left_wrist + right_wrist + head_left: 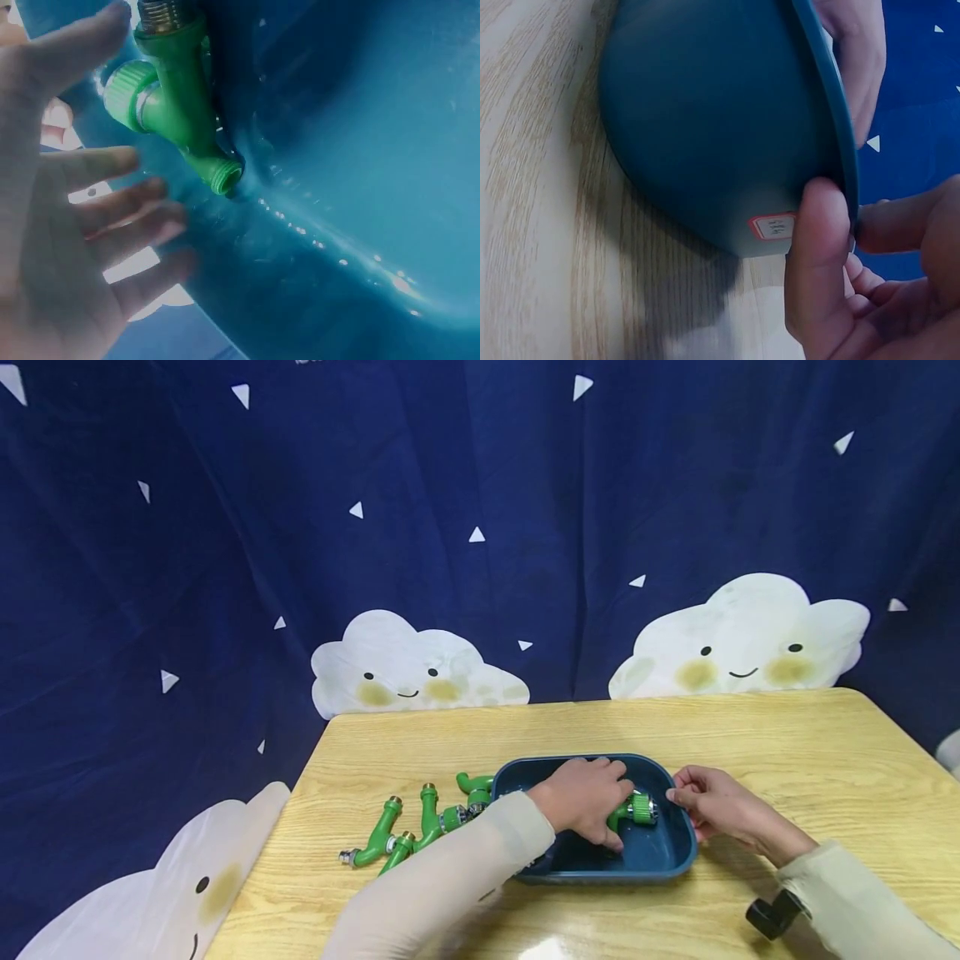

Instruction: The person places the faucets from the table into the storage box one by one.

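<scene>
Gripping the rim of a dark blue plastic basin point(675, 860) at its right end, the right hand point(720, 806) has its fingers point(819, 240) pinched on the wall, one of them lying along the outside beside a red-bordered label point(771, 226). Inside the basin, the left hand point(588, 802) is loose and spread: its four fingers point(124, 199) stand apart, slightly bent, with the thumb well away from them. A green tap with a brass-threaded end point(180, 105) lies in the basin next to this hand, its ribbed green collar point(642, 808) toward the basin's right end. The fingers are not wrapped round the tap; whether the thumb touches the brass thread cannot be told.

Left of the basin, more green taps point(429, 818) lie close together on the wood-grained bench point(787, 752), partly hidden by the left sleeve point(450, 881); one curved green spout point(476, 783) is just beside the basin's left end. Behind the basin, past the bench, hangs a navy curtain point(427, 460) with white triangles and smiling clouds.
</scene>
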`<state>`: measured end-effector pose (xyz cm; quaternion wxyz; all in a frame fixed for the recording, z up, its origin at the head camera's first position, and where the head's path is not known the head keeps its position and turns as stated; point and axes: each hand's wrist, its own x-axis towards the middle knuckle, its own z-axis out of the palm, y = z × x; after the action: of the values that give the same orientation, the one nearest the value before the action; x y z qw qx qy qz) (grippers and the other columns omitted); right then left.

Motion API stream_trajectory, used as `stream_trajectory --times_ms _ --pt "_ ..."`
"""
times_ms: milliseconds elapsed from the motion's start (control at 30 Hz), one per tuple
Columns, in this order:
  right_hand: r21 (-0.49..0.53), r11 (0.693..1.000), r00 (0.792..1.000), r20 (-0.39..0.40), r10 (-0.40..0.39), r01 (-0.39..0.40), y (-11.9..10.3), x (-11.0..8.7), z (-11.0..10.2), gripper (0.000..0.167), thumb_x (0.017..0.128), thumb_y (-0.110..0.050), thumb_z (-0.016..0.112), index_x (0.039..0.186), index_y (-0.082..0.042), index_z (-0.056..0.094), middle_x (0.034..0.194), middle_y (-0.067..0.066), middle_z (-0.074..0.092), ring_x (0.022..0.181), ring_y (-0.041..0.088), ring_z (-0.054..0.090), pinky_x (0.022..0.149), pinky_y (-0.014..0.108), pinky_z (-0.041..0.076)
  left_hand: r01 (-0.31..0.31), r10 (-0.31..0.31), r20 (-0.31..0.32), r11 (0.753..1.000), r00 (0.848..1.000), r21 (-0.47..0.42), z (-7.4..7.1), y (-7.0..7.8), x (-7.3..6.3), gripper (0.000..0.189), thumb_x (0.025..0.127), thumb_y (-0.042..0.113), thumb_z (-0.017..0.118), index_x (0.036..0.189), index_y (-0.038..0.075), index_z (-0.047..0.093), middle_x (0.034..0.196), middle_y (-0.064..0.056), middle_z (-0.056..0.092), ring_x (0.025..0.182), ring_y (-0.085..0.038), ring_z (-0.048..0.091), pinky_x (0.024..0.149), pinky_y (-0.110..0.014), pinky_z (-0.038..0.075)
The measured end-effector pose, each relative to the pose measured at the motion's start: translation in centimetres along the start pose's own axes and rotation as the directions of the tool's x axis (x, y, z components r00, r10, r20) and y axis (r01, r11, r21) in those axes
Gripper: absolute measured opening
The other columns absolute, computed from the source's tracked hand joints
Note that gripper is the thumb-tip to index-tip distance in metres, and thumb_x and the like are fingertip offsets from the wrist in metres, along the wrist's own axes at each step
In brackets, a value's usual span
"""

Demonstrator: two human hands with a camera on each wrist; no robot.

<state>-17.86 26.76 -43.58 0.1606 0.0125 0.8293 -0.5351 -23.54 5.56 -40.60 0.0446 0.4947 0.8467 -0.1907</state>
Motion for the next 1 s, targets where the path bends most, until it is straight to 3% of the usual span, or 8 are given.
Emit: stream_trajectory --times_ms 100,233,433,800,1000 --pt "0.0 1.0 1.0 0.003 -0.003 0.003 0.01 -0.05 0.02 0.02 0.102 -0.013 0.049 0.108 0.006 0.047 0.071 0.0 0.051 0.058 0.01 0.053 0.051 0.029 0.054 0.034 -0.033 0.024 0.999 0.999 -0.035 0.06 0.0 -0.13 0.07 0.078 0.075 0.064 0.132 0.03 0.061 0.117 0.011 0.059 0.096 -0.005 0.055 0.083 -0.022 0.052" --pt "0.009 1.0 1.0 0.006 0.0 0.0 0.03 0.04 0.02 0.02 0.102 -0.013 0.049 0.108 0.006 0.047 0.071 0.0 0.05 0.058 0.01 0.053 0.051 0.029 0.054 0.04 -0.036 0.05 0.997 0.998 -0.067 -0.05 0.02 -0.22 0.062 0.079 0.072 0.065 0.125 0.03 0.066 0.114 0.009 0.06 0.09 -0.005 0.056 0.079 -0.021 0.053" --pt "0.006 1.0 1.0 0.005 0.002 -0.002 0.08 0.16 -0.04 0.021 0.102 -0.014 0.049 0.109 0.006 0.047 0.071 0.0 0.05 0.057 0.011 0.054 0.051 0.03 0.054 0.015 -0.009 0.057 0.996 0.998 -0.093 0.01 0.0 -0.19 0.058 0.08 0.068 0.068 0.123 0.03 0.066 0.114 0.009 0.056 0.088 -0.004 0.055 0.077 -0.019 0.051" --pt "0.013 1.0 1.0 0.007 -0.005 0.005 -0.04 -0.03 0.12 0.022 0.102 -0.013 0.05 0.11 0.007 0.047 0.07 -0.001 0.051 0.055 0.01 0.054 0.05 0.029 0.053 -0.038 0.04 0.035 0.998 0.999 -0.055 -0.04 -0.09 -0.23 0.054 0.081 0.067 0.068 0.121 0.031 0.066 0.107 0.013 0.055 0.087 -0.003 0.052 0.074 -0.017 0.047" --pt "0.011 1.0 1.0 0.001 0.001 -0.001 -0.17 -0.04 0.15 0.02 0.102 -0.012 0.05 0.108 0.007 0.047 0.07 -0.001 0.051 0.055 0.01 0.054 0.05 0.029 0.053 -0.07 0.071 0.032 0.996 0.997 -0.05 0.16 -0.34 -0.21 0.056 0.081 0.062 0.071 0.128 0.033 0.063 0.119 0.016 0.055 0.095 -0.003 0.053 0.079 -0.018 0.049"
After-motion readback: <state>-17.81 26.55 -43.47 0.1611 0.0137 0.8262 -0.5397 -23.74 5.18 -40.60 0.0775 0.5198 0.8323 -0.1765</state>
